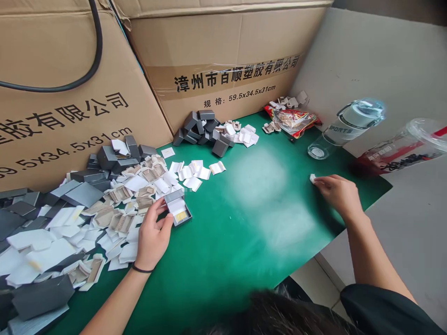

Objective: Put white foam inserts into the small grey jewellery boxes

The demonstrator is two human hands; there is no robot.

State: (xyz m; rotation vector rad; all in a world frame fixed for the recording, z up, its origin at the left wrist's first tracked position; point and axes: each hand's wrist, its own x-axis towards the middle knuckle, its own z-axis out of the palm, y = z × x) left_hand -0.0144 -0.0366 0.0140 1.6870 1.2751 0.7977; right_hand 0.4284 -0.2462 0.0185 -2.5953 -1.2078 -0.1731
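Observation:
My left hand (156, 232) grips the left side of a small dark grey box (179, 211) with its lid raised. Inside the box is a white lining, with a yellowish patch at the bottom. Far to the right, my right hand (339, 195) pinches a small crumpled white piece (312, 178) between thumb and fingertips, just above the green tabletop. Folded white and grey card inserts (120, 218) lie heaped beside my left hand. Several loose white inserts (193, 173) are spread behind the open box.
Dark grey boxes (80, 193) are piled at the left, more (199, 128) at the back. Large cartons (223, 46) wall off the rear. A red snack bag (296, 122), a sports bottle (345, 128) and a lidded drink cup (401, 149) stand or lie at the right. A black cable (99, 42) hangs upper left.

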